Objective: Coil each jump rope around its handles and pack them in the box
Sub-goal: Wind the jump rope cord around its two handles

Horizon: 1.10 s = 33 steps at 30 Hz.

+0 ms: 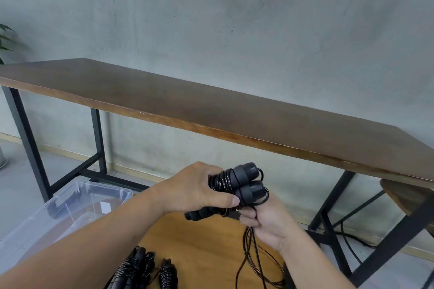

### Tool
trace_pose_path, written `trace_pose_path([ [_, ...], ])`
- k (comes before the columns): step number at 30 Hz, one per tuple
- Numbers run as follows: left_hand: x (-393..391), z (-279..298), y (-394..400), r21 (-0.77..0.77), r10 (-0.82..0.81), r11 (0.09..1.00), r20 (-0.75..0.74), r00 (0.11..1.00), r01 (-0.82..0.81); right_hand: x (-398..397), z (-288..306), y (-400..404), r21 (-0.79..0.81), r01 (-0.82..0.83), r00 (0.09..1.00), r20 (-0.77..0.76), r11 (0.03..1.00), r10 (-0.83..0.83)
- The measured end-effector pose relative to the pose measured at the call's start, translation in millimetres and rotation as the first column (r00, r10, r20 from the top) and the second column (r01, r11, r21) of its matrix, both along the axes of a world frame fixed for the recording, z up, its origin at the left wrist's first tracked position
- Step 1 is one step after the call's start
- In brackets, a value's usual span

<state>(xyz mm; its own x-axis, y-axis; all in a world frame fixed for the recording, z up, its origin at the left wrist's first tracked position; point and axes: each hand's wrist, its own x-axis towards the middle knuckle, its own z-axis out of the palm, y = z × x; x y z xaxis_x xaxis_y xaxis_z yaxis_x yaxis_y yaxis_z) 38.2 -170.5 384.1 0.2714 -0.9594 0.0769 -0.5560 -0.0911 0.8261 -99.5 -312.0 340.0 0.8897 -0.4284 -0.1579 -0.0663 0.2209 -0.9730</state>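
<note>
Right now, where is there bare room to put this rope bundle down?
The long dark table is bare along all its visible top. On the low wooden surface, a free patch lies between the coiled ropes and the loose cord hanging from the right hand. Its near edge is crowded. The clear box looks mostly open inside.

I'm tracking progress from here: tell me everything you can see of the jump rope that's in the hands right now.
The jump rope is black: two handles side by side with smooth rounded caps pointing up and right, and ribbed, foam-like grips. Thin glossy cord is wound several turns around them. The left hand grips the wound part; the right hand holds the cord below. The rest hangs in loose loops toward the light wooden surface, so coiling is unfinished.
</note>
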Motion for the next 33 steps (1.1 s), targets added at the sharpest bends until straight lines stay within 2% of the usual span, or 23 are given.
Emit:
trace_pose_path([
  [5, 14.2, -9.3, -3.1, -0.060, 0.098, 0.993, -0.040, 0.994, -0.100, -4.0, -9.0, 25.8, -0.030, 0.039, 0.997, -0.073, 0.999, -0.041],
  [7, 19.8, -11.6, -3.6, -0.075, 0.120, 0.990, -0.029, 0.992, -0.121, -4.1, -10.9, 33.0, -0.122, 0.038, 0.990, -0.128, 0.992, -0.054],
  [9, 21.3, -15.5, -3.8, -0.052, 0.136, 0.990, 0.041, 0.990, -0.133, -3.8, -10.6, 36.5, -0.302, -0.005, 0.972, -0.226, 0.953, -0.066],
  [12, 16.8, -20.1, -5.6, 0.043, 0.140, 0.986, 0.314, 0.939, -0.162, -3.2, -4.9, 39.4, -0.606, -0.194, 0.913, -0.398, 0.771, -0.083],
  [14, 13.6, -21.8, -7.8, 0.106, 0.113, 0.972, 0.569, 0.814, -0.209, -4.7, 1.5, 42.6, -0.732, -0.318, 0.882, -0.462, 0.602, -0.096],
  [16, 11.3, -23.5, -10.2, 0.140, 0.062, 0.964, 0.711, 0.700, -0.227, -6.7, 11.6, 45.4, -0.799, -0.401, 0.858, -0.499, 0.449, -0.123],
  [19, 3.7, -26.4, -10.8, 0.210, -0.024, 0.954, 0.768, 0.639, -0.216, -5.1, 30.7, 45.5, -0.839, -0.475, 0.835, -0.524, 0.265, -0.166],
  [23, -13.5, -23.2, -9.1, 0.254, -0.104, 0.952, 0.789, 0.606, -0.168, -1.3, 59.0, 40.7, -0.839, -0.537, 0.825, -0.544, 0.083, -0.152],
  [25, -19.3, -19.5, -8.4, 0.284, -0.140, 0.946, 0.793, 0.593, -0.155, -2.6, 72.3, 35.6, -0.827, -0.555, 0.819, -0.563, 0.090, -0.112],
  [28, -20.8, -13.1, -5.3, 0.295, -0.153, 0.947, 0.763, 0.628, -0.127, -3.2, 81.2, 22.9, -0.807, -0.557, 0.821, -0.571, 0.196, -0.020],
  [33, -21.4, -3.2, 3.9, 0.364, -0.183, 0.931, 0.541, 0.821, -0.033, -1.7, 81.0, -4.4, -0.760, -0.523, 0.849, -0.505, 0.386, 0.156],
])
